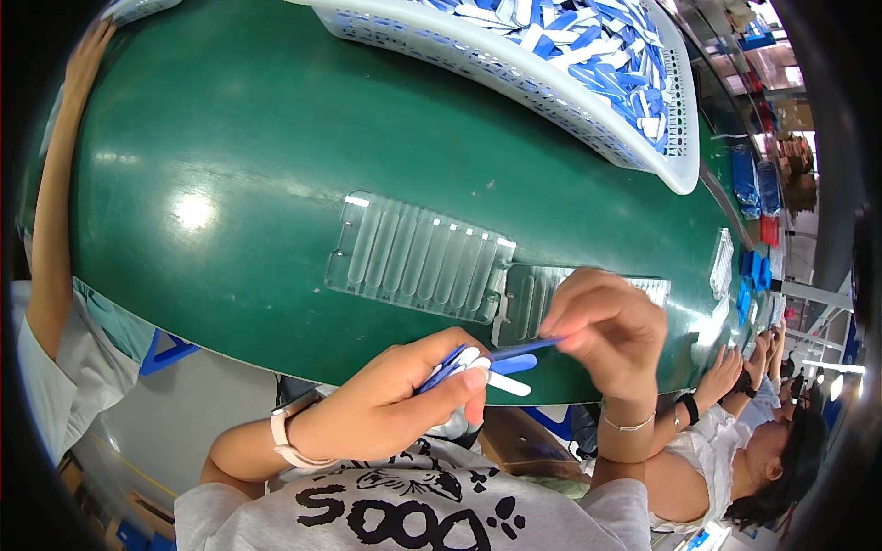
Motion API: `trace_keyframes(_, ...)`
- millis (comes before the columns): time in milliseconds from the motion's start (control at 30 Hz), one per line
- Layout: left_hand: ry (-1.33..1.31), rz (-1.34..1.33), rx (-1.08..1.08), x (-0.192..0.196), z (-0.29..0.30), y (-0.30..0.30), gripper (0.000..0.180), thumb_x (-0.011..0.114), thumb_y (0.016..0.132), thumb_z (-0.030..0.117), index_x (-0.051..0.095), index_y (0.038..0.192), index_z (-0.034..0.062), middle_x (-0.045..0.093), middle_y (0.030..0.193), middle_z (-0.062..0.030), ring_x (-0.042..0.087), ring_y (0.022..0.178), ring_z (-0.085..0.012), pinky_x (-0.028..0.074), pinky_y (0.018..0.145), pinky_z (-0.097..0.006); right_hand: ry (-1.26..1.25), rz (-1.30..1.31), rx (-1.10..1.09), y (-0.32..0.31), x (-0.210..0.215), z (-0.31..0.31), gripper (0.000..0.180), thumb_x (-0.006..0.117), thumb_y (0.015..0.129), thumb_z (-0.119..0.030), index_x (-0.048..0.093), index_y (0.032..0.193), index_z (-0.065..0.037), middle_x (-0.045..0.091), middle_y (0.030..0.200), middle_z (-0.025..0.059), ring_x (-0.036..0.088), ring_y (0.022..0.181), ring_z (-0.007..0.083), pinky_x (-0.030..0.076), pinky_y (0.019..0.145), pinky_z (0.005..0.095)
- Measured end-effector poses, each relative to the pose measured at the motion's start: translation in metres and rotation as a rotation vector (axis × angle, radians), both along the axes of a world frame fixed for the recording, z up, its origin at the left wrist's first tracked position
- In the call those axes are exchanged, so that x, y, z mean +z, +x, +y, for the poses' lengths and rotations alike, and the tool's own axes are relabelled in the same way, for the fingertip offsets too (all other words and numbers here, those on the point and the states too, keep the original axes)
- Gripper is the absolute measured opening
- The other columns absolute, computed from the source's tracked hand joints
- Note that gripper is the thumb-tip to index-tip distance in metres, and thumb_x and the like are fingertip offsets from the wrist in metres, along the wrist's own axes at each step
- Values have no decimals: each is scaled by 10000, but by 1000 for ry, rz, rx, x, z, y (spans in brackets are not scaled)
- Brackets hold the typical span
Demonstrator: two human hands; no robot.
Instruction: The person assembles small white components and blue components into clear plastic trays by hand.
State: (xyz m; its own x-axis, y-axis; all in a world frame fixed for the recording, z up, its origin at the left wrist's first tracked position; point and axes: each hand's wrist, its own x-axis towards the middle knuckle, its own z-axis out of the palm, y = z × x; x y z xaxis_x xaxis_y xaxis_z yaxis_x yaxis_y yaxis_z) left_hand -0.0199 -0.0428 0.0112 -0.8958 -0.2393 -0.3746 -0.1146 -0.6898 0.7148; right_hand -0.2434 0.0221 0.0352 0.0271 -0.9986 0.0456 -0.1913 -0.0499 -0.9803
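Note:
A bunch of narrow, flat blue and white sticks with rounded ends [511, 384] lies in the closed fingers of my left hand [390, 399]. The thumb presses across them, and their ends fan out to the right. My right hand [614, 335] pinches the tip of one blue stick [525, 347], whose other end reaches into the bunch. Just beyond my hands, a clear plastic tray with long parallel slots [418, 259] lies on the green table. A second clear slotted tray [524, 308] adjoins it, partly hidden behind my right hand.
A large white perforated basket [588, 115] heaped with similar blue and white sticks stands on the far side of the green table [211, 266]. Another person's arm [57, 202] rests along the left edge. Other people's hands [721, 375] are at the right, near another clear tray [721, 264].

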Motion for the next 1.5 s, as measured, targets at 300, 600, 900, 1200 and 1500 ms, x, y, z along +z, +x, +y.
trace_keyframes(300, -49, -43, 45, -2, -1, 6, 201, 425, 981, 158, 478, 1085, -5, 593, 761, -63, 364, 532, -25, 303, 463, -186, 56, 713, -4, -17, -3, -18, 87, 709, 749, -94, 648, 801, -62, 639, 895, 19, 564, 881, 194, 343, 810, 321)
trace_keyframes(600, -34, -30, 46, -1, 0, 1, 193, 424, 979, 146, 474, 1096, 0, 594, 761, -75, 361, 530, -29, 299, 461, -191, 38, 809, 88, -30, 1, -14, 131, 732, 741, -153, 640, 810, -91, 642, 860, -3, 560, 862, 179, 297, 798, 320)
trace_keyframes(900, 58, -25, 22, 0, -1, 4, 191, 424, 980, 151, 479, 1081, -2, 588, 754, -70, 361, 518, -33, 298, 460, -191, -95, 736, 77, -8, 4, -5, 286, 773, 668, -234, 696, 934, -162, 640, 941, -38, 536, 842, 177, 295, 750, 311)
trace_keyframes(1200, 182, -49, -99, 7, -4, 2, 185, 454, 975, 177, 496, 1027, 6, 556, 707, -39, 383, 522, -40, 307, 467, -204, -315, 409, 222, 1, -3, -3, 120, 764, 674, -281, 712, 726, -187, 680, 844, -20, 505, 702, 150, 297, 692, 314)
trace_keyframes(1500, 162, -43, -99, 9, -5, 4, 231, 478, 968, 243, 537, 1037, 30, 554, 707, 10, 408, 562, -13, 325, 479, -171, -363, 231, 247, -7, 5, -5, 130, 766, 676, -178, 692, 763, -116, 594, 993, 49, 545, 830, 204, 371, 735, 330)
